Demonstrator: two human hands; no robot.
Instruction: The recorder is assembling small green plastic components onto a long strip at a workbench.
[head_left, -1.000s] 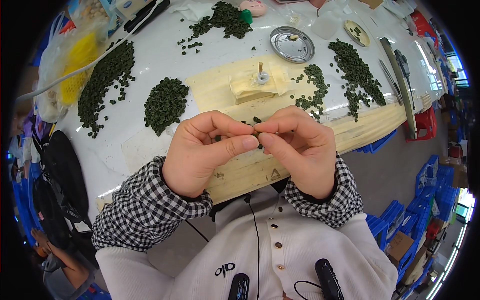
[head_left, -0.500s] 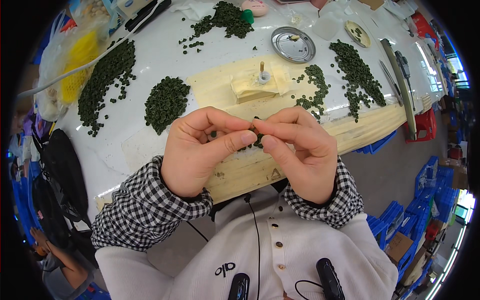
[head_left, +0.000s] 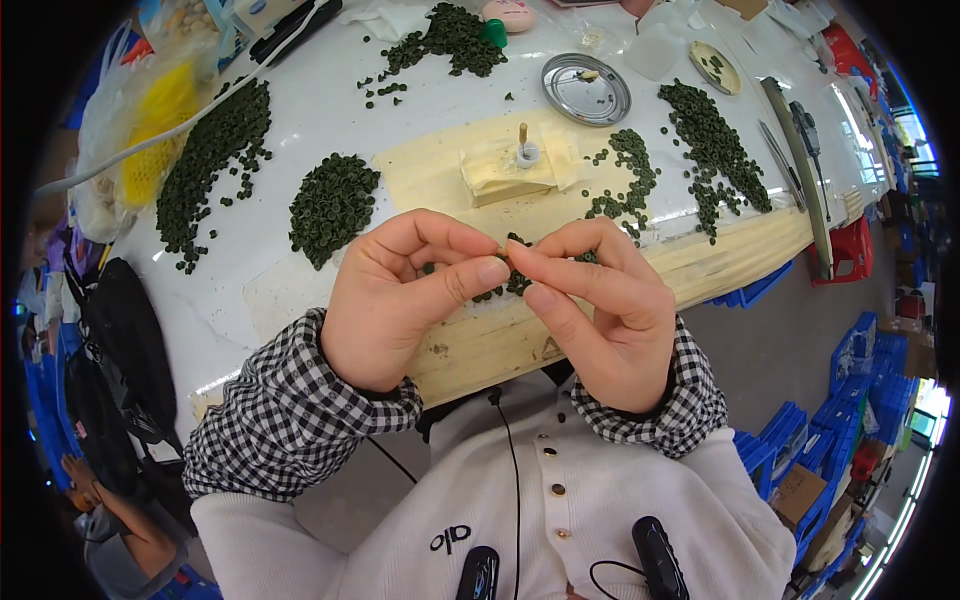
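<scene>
My left hand (head_left: 385,300) is closed in a pinch above the near edge of the table. Its thumb and forefinger grip a tiny brownish piece (head_left: 503,252), too small to make out. Opposite, my right hand (head_left: 615,315) reaches the same spot with its forefinger tip, while its thumb stays apart from that finger. Below the fingertips lie several small dark green discs (head_left: 517,282), partly hidden by my hands. Just beyond is a block wrapped in cream tape (head_left: 507,182), with a small white cup (head_left: 528,155) and an upright brass-coloured pin on top.
Heaps of dark green discs lie left (head_left: 335,205), far left (head_left: 215,160), at the back (head_left: 455,40) and right (head_left: 715,150). A round metal lid (head_left: 587,90) stands behind the block. Tweezers (head_left: 782,165) lie at right. A white cable (head_left: 150,145) crosses the left side.
My right thumb and forefinger have moved slightly farther apart. Both hands otherwise stay nearly in place, and the heaps look the same.
</scene>
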